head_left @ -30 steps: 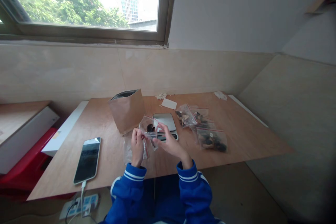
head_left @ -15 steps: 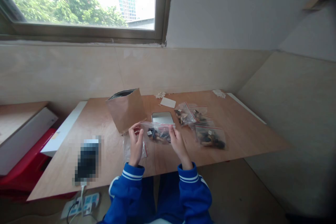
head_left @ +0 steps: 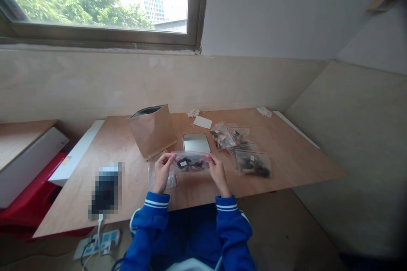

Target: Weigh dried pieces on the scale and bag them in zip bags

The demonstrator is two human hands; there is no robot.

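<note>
A clear zip bag (head_left: 192, 163) with dark and tan pieces and a small white label inside is stretched between my hands above the table. My left hand (head_left: 163, 170) pinches its upper left corner, and my right hand (head_left: 218, 171) grips the upper right corner. Just beyond the bag lies a flat silver scale (head_left: 196, 142). Below my left hand, flat clear bags (head_left: 171, 181) with a red edge rest on the wood, partly covered by the hand. To the right sits another filled zip bag (head_left: 253, 164), with several more filled bags (head_left: 221, 136) behind it.
A brown paper bag (head_left: 151, 130) stands open at the back left. A white card (head_left: 202, 122) and crumpled tissue (head_left: 263, 112) lie near the wall. On the left a blurred-out dark device (head_left: 105, 192) has a cable running down to a power strip (head_left: 98, 243).
My left hand has closed from spread fingers to a pinch on the bag's left corner. The bag is now pulled straight between both hands.
</note>
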